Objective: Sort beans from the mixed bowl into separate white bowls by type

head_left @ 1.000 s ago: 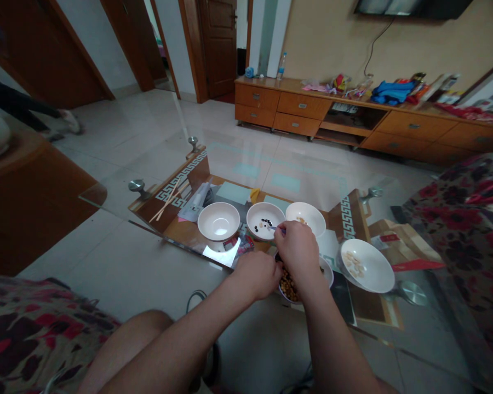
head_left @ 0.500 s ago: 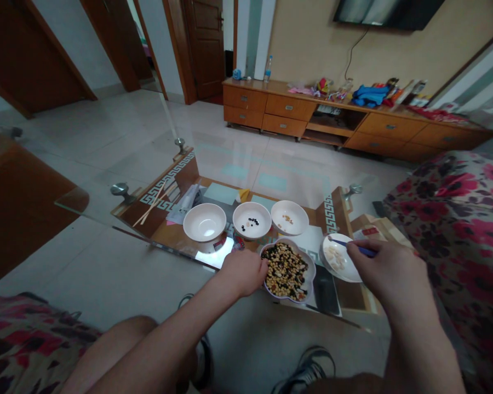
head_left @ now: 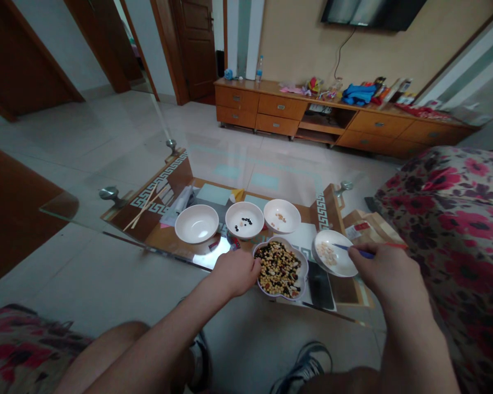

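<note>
A flower-shaped white bowl (head_left: 278,269) full of mixed dark and pale beans sits at the front of the table. My left hand (head_left: 235,272) is curled closed right beside its left rim, holding nothing visible. My right hand (head_left: 388,271) pinches a thin blue-handled tool (head_left: 355,251), whose tip lies over a white plate (head_left: 334,253) of pale pieces. Behind them stand a bare white bowl (head_left: 196,223), a white bowl of a few black beans (head_left: 244,220) and a white bowl of a few pale beans (head_left: 281,215).
The dishes stand on a glass-topped table (head_left: 86,214), with chopsticks (head_left: 143,207) and papers on a shelf below. A floral sofa (head_left: 447,219) lies right, a wooden sideboard (head_left: 340,112) lies ahead, and tiled floor surrounds the table.
My right hand has moved rightward from the black-bean bowl to the plate, uncovering the flower-shaped bowl. My left hand has shifted little. The whole view has drifted slightly left.
</note>
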